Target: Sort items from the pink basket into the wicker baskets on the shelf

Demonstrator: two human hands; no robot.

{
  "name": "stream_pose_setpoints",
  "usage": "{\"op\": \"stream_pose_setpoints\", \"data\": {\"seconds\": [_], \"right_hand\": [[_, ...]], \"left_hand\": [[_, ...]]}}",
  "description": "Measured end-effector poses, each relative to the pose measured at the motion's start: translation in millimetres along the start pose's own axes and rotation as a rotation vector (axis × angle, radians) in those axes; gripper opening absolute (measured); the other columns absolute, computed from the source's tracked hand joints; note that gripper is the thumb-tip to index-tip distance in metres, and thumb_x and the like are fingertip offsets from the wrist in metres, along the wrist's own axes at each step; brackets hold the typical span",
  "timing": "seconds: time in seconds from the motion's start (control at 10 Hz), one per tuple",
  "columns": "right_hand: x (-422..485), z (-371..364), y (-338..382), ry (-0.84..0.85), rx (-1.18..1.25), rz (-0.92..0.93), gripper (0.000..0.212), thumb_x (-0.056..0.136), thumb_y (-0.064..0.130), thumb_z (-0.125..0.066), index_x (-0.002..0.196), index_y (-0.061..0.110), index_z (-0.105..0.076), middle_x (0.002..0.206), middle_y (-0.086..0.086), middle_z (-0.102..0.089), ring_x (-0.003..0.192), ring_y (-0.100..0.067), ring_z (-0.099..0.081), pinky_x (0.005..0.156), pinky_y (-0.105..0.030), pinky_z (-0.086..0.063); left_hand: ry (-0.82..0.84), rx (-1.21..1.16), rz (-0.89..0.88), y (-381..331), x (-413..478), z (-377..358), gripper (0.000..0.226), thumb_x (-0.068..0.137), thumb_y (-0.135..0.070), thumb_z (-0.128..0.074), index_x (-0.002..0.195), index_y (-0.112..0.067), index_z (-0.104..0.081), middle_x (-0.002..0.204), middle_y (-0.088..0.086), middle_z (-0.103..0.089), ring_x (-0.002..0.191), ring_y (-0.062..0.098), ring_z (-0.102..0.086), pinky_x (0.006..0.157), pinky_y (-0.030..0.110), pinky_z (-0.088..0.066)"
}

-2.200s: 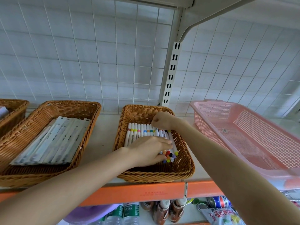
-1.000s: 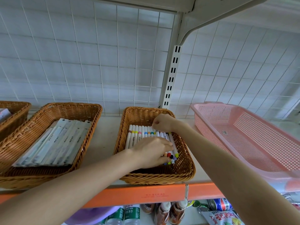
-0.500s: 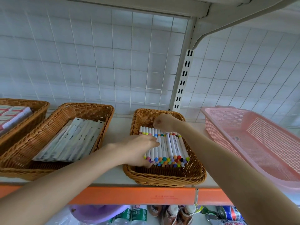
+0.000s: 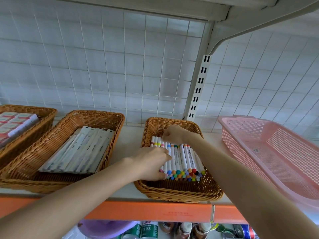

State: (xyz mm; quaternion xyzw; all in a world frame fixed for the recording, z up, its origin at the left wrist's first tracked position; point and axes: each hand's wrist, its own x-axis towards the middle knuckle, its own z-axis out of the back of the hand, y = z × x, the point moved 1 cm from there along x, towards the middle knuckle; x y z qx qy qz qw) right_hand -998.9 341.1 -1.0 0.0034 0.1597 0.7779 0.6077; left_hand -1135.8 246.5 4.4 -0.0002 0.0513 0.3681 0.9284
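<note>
Both hands work inside the right wicker basket [image 4: 177, 192], where white markers [image 4: 183, 157] lie side by side. The left hand [image 4: 151, 163] rests on the row's left end, fingers together; the right hand [image 4: 174, 135] is curled at the far ends, its grasp hidden. The pink basket [image 4: 269, 152] stands to the right
</note>
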Motion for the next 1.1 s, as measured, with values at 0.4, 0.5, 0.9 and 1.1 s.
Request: {"op": "stream_pose_setpoints", "data": {"seconds": [0.4,0.5,0.9,1.1], "right_hand": [[-1.0,-1.4,0.6,-0.025,0.020,-0.009,0.038,0.094,0.019,-0.042,0.056,0.011,-0.042,0.054,-0.002,-0.040,0.056,-0.017,-0.039,0.053,-0.026,-0.032],[-1.9,-0.9,1.6,-0.024,0.014,-0.024,0.037,0.094,0.020,-0.042,0.058,0.011,-0.044,0.056,-0.002,-0.042,0.059,-0.018,-0.042,0.054,-0.026,-0.034],[-11.8,5.1,6.0,-0.091,0.009,-0.013,0.028,0.094,0.020,-0.039,0.084,0.005,-0.061,0.075,-0.006,-0.054,0.068,-0.018,-0.048,0.061,-0.028,-0.039],[-59.7,26.7,5.0,-0.463,0.058,0.091,0.019,0.092,0.013,-0.044,0.083,0.011,-0.061,0.085,-0.006,-0.062,0.084,-0.025,-0.058,0.075,-0.031,-0.048]], "left_hand": [[-0.021,-0.017,-0.003,-0.8,-0.8,0.0,0.054,0.089,-0.037,-0.057,0.136,-0.012,-0.047,0.139,0.005,-0.045,0.124,0.024,-0.045,0.092,0.039,-0.049],[-0.028,-0.022,-0.011,-1.2,-1.4,1.2,0.055,0.090,-0.037,-0.057,0.138,-0.013,-0.045,0.142,0.004,-0.043,0.126,0.023,-0.044,0.093,0.037,-0.047],[-0.037,-0.059,-0.004,-0.1,-4.3,4.0,0.058,0.090,-0.038,-0.056,0.141,-0.014,-0.041,0.142,0.003,-0.042,0.127,0.021,-0.043,0.096,0.038,-0.046],[-0.348,-0.271,0.062,15.6,-22.5,33.2,0.050,0.094,-0.036,-0.050,0.141,-0.023,-0.040,0.144,-0.009,-0.040,0.129,0.007,-0.039,0.104,0.019,-0.030]]}}
